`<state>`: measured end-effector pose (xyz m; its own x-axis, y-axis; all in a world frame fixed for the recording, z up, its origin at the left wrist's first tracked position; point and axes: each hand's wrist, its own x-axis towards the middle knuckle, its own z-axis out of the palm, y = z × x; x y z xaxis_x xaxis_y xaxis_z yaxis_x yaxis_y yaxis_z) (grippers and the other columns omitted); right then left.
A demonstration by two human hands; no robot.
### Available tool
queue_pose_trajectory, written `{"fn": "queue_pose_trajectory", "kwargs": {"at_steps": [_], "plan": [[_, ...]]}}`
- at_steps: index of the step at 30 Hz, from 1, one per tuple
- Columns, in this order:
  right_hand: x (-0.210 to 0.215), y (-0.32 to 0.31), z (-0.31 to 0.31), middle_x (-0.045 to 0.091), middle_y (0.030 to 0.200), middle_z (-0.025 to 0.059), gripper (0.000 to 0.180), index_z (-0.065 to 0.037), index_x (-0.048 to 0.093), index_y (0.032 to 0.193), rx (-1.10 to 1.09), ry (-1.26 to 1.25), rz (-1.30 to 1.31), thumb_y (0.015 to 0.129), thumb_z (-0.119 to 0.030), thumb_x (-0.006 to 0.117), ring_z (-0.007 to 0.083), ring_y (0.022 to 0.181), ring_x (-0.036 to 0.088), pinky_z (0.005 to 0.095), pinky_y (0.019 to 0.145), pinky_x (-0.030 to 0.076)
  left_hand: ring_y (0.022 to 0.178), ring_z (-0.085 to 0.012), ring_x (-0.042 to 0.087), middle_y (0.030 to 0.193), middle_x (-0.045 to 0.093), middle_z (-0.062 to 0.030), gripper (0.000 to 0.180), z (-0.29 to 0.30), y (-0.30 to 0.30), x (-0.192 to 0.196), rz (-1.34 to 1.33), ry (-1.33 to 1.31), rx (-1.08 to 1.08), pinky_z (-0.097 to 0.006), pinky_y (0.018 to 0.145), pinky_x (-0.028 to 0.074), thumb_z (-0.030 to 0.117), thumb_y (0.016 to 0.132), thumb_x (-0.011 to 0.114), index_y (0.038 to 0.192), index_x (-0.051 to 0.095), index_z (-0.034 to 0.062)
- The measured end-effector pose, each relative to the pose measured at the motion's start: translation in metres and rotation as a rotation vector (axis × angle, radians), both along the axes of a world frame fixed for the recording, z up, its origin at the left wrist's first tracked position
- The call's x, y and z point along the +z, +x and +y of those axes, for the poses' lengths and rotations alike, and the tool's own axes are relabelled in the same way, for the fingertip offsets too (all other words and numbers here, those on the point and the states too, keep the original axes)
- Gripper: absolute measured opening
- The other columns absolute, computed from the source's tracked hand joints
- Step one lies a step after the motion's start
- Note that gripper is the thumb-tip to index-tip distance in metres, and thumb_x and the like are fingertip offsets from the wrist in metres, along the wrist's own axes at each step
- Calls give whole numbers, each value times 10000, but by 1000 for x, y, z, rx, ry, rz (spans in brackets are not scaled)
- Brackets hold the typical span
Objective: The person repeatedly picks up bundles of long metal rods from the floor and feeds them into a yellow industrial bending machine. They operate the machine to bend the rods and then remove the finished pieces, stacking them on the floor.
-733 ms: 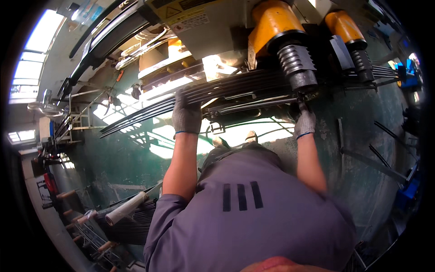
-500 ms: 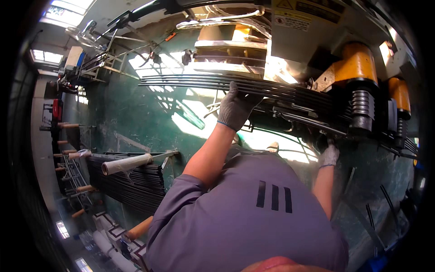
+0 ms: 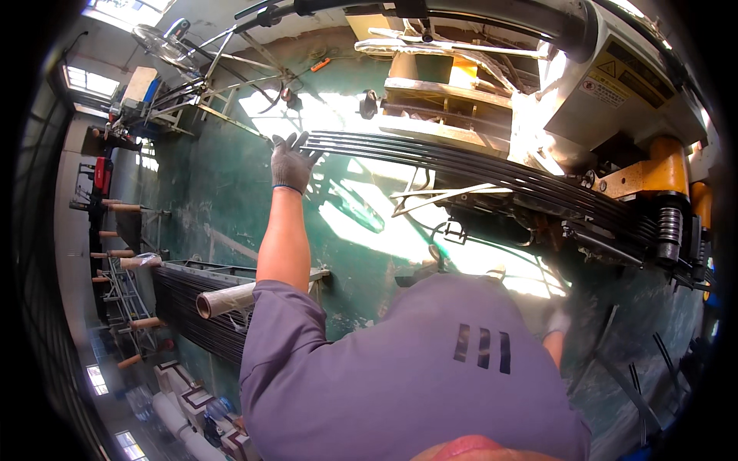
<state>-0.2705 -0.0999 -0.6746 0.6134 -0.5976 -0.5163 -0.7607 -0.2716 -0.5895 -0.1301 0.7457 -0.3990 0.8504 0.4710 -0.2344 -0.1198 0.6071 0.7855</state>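
Note:
A bundle of long, thin black rods (image 3: 461, 165) runs from the upper middle to the machine at the right. My left hand (image 3: 292, 161), in a grey work glove, is at the rods' left ends with its fingers spread, touching or very near the tips. The other ends go in beside a black coil spring (image 3: 670, 230) under an orange cylinder (image 3: 667, 165). Low at the right, beside my body, is my gloved right hand (image 3: 558, 320). It is blurred and its fingers cannot be made out.
A stack of black rods (image 3: 201, 307) lies on a rack at the lower left, with a roll of clear film (image 3: 224, 300) on it. Wooden pallets (image 3: 446, 96) stand beyond the bundle. A grey machine housing (image 3: 615, 84) fills the upper right.
My left hand has moved left from the middle of the rods to their ends, and its fingers have spread. The right hand has dropped from the machine toward my side. The view has shifted.

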Motion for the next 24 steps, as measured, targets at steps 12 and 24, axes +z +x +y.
{"fn": "queue_pose_trajectory", "kwargs": {"at_steps": [12, 24], "plan": [[-9, -32, 57, 711, 866, 133, 168, -41, 690, 1020, -382, 459, -189, 904, -162, 704, 310, 745, 696, 421, 609, 559, 1363, -425, 503, 1484, 486, -275, 708, 3, 27, 11, 132, 82, -413, -660, 1118, 442, 528, 1107, 320, 1494, 373, -62], [93, -19, 82, 755, 901, 100, 244, -43, 663, 1145, -271, 323, -142, 978, -218, 691, 176, 674, 708, 324, 604, 540, 1298, -383, 559, 1456, 534, -263, 636, -13, 36, 5, 115, 481, -505, -534, 1075, 493, 386, 1050, 479, 1492, 422, -67]]}}
